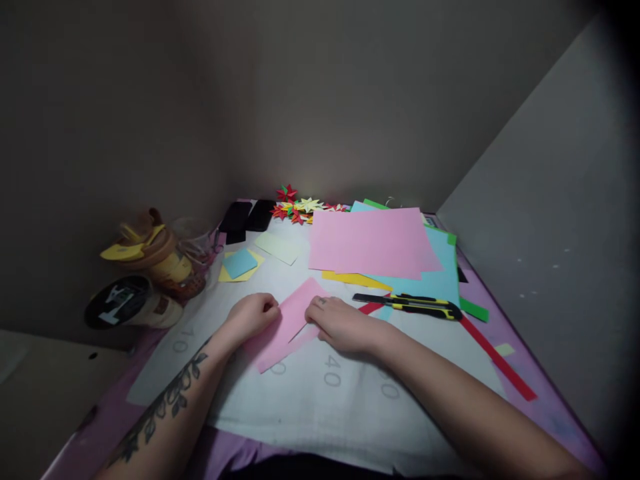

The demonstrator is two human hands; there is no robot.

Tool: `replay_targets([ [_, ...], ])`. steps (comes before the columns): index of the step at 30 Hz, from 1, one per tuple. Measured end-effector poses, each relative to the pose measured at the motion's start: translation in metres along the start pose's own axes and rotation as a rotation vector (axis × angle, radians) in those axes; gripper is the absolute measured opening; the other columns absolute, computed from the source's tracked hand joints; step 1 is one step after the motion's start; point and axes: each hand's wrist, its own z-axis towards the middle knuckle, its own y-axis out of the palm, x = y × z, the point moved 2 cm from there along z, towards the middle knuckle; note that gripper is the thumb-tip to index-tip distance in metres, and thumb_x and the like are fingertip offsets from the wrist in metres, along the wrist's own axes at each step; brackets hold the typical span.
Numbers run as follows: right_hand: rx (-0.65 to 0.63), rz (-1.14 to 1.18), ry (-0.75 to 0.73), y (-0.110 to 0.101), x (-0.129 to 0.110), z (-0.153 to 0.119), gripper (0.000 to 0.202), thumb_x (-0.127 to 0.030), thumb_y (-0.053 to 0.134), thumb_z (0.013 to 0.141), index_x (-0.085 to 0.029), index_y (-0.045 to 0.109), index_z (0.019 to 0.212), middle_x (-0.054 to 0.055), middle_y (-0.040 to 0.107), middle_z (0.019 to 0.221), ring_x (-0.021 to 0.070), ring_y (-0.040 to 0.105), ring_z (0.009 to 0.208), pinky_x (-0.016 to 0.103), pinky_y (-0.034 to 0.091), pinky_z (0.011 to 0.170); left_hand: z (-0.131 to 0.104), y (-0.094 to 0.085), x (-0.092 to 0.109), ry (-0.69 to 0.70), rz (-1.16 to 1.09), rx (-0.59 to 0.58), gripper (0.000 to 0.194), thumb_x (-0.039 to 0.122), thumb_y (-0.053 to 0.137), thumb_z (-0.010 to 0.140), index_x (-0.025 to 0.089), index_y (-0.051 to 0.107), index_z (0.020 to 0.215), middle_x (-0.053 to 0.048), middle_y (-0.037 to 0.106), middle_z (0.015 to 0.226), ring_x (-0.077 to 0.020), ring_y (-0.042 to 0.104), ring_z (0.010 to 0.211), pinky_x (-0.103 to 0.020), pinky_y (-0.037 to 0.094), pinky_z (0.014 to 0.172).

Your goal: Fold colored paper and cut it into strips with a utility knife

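A piece of pink paper [296, 308] lies slantwise on the white sheet in front of me, partly folded over, with a raised edge towards the right. My right hand [341, 325], a ring on one finger, closes its fingertips on that raised edge. On the paper's left side rests my left hand [254, 313], fingers curled together with the thumb against them at the paper's border. A yellow and black utility knife [425, 307] lies right of my right hand, blade pointing left. The far fingertips of both hands are partly hidden.
Pink sheets [370, 241] lie over light blue sheets [444, 257] at the back right. Folded paper stars [309, 205] line the wall, beside two dark phones [260, 215]. Blue and yellow squares [241, 264] lie left. Cups [173, 263] stand at the left edge; a red strip [500, 360] lies right.
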Motion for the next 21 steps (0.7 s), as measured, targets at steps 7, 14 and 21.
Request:
replay_targets([
  [7,-0.101,0.042,-0.049,0.002,-0.008,-0.007,0.009,-0.013,0.052,0.081,-0.019,0.057,0.076,0.005,0.062,0.082,0.0189,0.053,0.080,0.031,0.035,0.076,-0.004,-0.002,-0.003,0.030,-0.030,-0.006,0.020,0.030,0.048,0.076,0.020,0.064,0.073,-0.001,0.066,0.071,-0.0158,0.054,0.062,-0.025,0.030,0.053],
  [14,0.521,-0.070,0.558,-0.048,0.090,-0.051,0.020,-0.016,0.042,0.083,-0.018,0.061,0.077,0.010,0.061,0.084,0.0229,0.052,0.083,0.034,0.038,0.075,-0.001,-0.003,-0.012,0.090,-0.097,0.006,0.022,0.034,0.044,0.080,0.019,0.059,0.074,0.001,0.063,0.071,-0.0161,0.056,0.067,-0.024,0.037,0.058],
  [21,0.528,-0.084,0.587,-0.024,0.122,-0.067,0.016,-0.026,0.047,0.084,-0.020,0.061,0.078,0.007,0.062,0.088,0.0230,0.053,0.088,0.034,0.039,0.079,0.000,-0.002,-0.002,0.123,-0.071,0.126,0.022,0.035,0.043,0.085,0.020,0.057,0.078,-0.002,0.062,0.079,-0.0185,0.055,0.073,-0.029,0.040,0.065],
])
